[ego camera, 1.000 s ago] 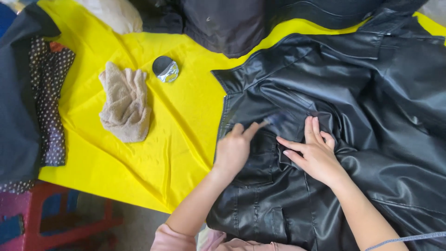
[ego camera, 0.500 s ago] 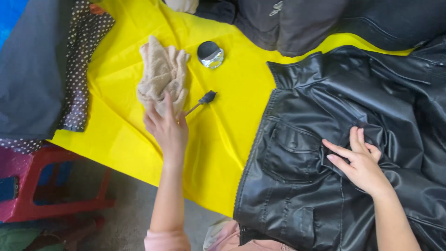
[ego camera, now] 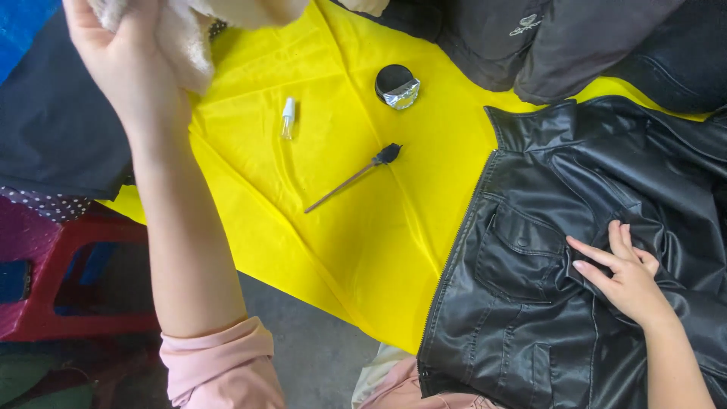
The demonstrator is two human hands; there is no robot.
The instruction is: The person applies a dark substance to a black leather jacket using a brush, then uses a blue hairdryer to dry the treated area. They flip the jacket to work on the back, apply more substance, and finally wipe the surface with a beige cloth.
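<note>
While the left hand point(ego camera: 125, 64) grips a beige cloth point(ego camera: 189, 30), the right hand point(ego camera: 625, 276) rests open-fingered on the black jacket point(ego camera: 530, 303)

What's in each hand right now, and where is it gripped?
The left hand grips the beige cloth by a bunched part, lifted off the yellow sheet. The right hand holds nothing; it presses flat on the black leather jacket.

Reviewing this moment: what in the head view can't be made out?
- Beige cloth in the left hand: mostly cut off by the top edge.
- Small spray bottle: too small to tell its contents.
- Black jacket: runs past the right and bottom edges.
- Right hand: palm side hidden against the jacket.
</note>
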